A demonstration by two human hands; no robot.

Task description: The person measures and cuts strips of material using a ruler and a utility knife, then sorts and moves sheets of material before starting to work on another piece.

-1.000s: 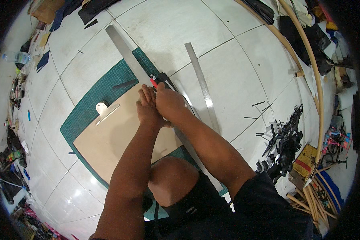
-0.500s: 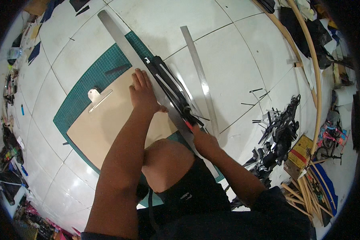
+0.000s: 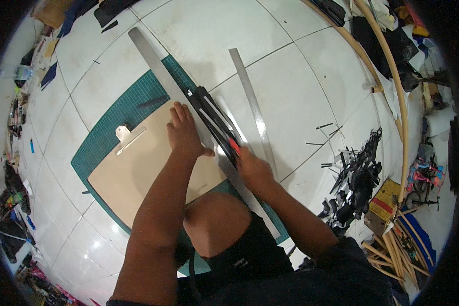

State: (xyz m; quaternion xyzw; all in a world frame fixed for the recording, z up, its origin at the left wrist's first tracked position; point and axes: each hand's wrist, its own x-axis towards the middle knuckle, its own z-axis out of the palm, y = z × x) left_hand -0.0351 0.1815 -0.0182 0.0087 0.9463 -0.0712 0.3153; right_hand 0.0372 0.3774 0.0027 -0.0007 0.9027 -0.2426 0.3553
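My left hand lies with its fingers stretched out, over the edge of a brown clipboard and a long steel ruler. The ruler runs slantwise across a green cutting mat. Along its right side lie black strips of sheet material. My right hand is closed around a red-handled cutter, held beside the ruler over those strips. The cutter's blade is too small to make out. My bent knee rests at the clipboard's near edge.
A second metal ruler lies on the white tiles to the right. Beyond it is a heap of black and white offcuts. A curved cane pole, a yellow box and a bundle of sticks line the right side.
My right hand has moved the cutter away from me along the ruler. A curl of black strip near it no longer shows. My left hand stays in place; the whole view has shifted slightly.
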